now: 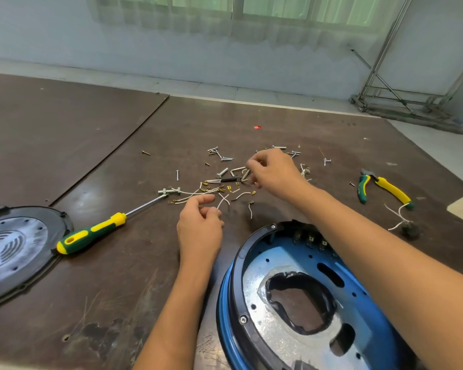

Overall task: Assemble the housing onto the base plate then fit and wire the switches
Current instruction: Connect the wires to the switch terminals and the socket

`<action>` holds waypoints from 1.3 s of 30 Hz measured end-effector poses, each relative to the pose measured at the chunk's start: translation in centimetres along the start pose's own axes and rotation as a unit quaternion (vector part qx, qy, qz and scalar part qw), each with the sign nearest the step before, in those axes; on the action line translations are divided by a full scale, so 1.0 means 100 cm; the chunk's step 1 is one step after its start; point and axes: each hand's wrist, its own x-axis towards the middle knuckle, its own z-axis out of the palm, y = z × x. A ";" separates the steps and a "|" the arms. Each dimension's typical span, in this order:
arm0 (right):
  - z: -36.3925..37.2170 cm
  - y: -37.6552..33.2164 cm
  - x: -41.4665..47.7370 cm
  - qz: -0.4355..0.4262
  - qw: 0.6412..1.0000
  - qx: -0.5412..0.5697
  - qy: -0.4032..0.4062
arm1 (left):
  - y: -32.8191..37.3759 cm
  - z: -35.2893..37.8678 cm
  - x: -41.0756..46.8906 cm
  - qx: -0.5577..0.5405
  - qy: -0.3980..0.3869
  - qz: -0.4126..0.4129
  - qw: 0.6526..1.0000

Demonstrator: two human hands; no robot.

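White brass-tipped wires (pixel 242 195) between slack, empty left fingers (pixel 205 200) and right fingers (pixel 253 164), their grasp unclear.

Housing (pixel 225 303) blue, black rim, silvery inside. Left of housing: screwdriver (pixel 91 233) green-yellow, round plate (pixel 14 249) black with grey curved ridges. Beyond housing — wires (pixel 190 193) white, terminals (pixel 229 188) brass. Right — pliers (pixel 390 189) green-yellow. Table (pixel 91 129) dark brown.

The right hand (pixel 274 172) reaches over the scattered screws (pixel 226 158) and terminal wires (pixel 214 189), fingers curled; any grasp is hidden. The left hand (pixel 199 225) hovers beside them, loosely curled. The blue housing (pixel 223 303) lies nearest, with the screwdriver (pixel 91 232) to the left and the pliers (pixel 385 188) to the right.
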 end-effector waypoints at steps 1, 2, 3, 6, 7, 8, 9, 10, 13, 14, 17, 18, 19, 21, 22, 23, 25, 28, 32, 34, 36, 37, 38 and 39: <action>-0.007 -0.005 -0.008 -0.018 0.999 0.026 -0.031 | 0.004 0.000 0.000 -0.020 -0.016 0.005 1.000; -0.015 -0.008 -0.016 -0.039 0.998 0.023 -0.049 | 0.009 0.001 0.000 -0.035 -0.034 0.013 0.999; -0.023 -0.008 -0.024 -0.061 0.997 0.006 -0.047 | 0.014 0.001 -0.001 -0.046 -0.051 0.022 0.997; -0.046 0.000 -0.051 -0.086 0.996 -0.010 -0.004 | 0.030 -0.002 -0.009 -0.075 -0.111 0.055 0.989; -0.052 0.004 -0.059 -0.085 0.996 0.009 -0.002 | 0.035 -0.003 -0.013 -0.075 -0.133 0.063 0.986; -0.057 0.007 -0.068 -0.082 0.996 0.027 0.001 | 0.040 -0.005 -0.017 -0.072 -0.156 0.066 0.983; -0.061 0.011 -0.076 -0.082 0.996 0.038 0.009 | 0.045 -0.006 -0.022 -0.066 -0.183 0.065 0.979; -0.065 0.015 -0.084 -0.085 0.995 0.040 0.022 | 0.050 -0.007 -0.026 -0.059 -0.215 0.060 0.973; -0.071 0.028 -0.107 -0.090 0.994 0.038 0.054 | 0.063 -0.007 -0.042 -0.040 -0.293 0.035 0.955; -0.072 0.032 -0.114 -0.088 0.993 0.043 0.060 | 0.067 -0.008 -0.046 -0.020 -0.310 0.040 0.950; -0.072 0.041 -0.128 -0.075 0.993 0.073 0.057 | 0.076 -0.010 -0.053 0.058 -0.345 0.085 0.933; -0.073 0.042 -0.132 -0.075 0.993 0.081 0.053 | 0.079 -0.011 -0.055 0.077 -0.352 0.103 0.927; -0.073 0.043 -0.135 -0.077 0.992 0.083 0.049 | 0.081 -0.011 -0.056 0.100 -0.353 0.122 0.922; -0.076 0.045 -0.142 -0.083 0.993 0.074 0.049 | 0.082 -0.009 -0.058 0.163 -0.339 0.161 0.912; -0.077 0.047 -0.146 -0.086 0.993 0.066 0.055 | 0.082 -0.008 -0.059 0.193 -0.330 0.177 0.907; -0.079 0.048 -0.151 -0.087 0.993 0.053 0.063 | 0.081 -0.006 -0.060 0.216 -0.324 0.187 0.902; -0.079 0.051 -0.160 -0.091 0.992 0.019 0.081 | 0.079 -0.003 -0.060 0.248 -0.316 0.196 0.895; -0.074 0.052 -0.169 -0.103 0.990 -0.038 0.085 | 0.074 0.003 -0.059 0.295 -0.291 0.224 0.882; -0.069 0.058 -0.168 -0.089 0.990 -0.095 0.045 | 0.068 0.009 -0.057 0.339 -0.276 0.258 0.862; -0.068 0.060 -0.167 -0.066 0.992 -0.105 0.026 | 0.066 0.011 -0.057 0.346 -0.291 0.256 0.854; -0.067 0.062 -0.167 -0.053 0.993 -0.110 0.006 | 0.066 0.014 -0.060 0.351 -0.314 0.246 0.847; -0.066 0.063 -0.167 -0.050 0.993 -0.107 -0.002 | 0.066 0.015 -0.061 0.359 -0.322 0.244 0.842; -0.066 0.062 -0.167 -0.047 0.993 -0.104 -0.009 | 0.066 0.016 -0.062 0.370 -0.327 0.241 0.835; -0.067 0.061 -0.167 -0.045 0.993 -0.104 -0.018 | 0.066 0.016 -0.062 0.381 -0.330 0.238 0.830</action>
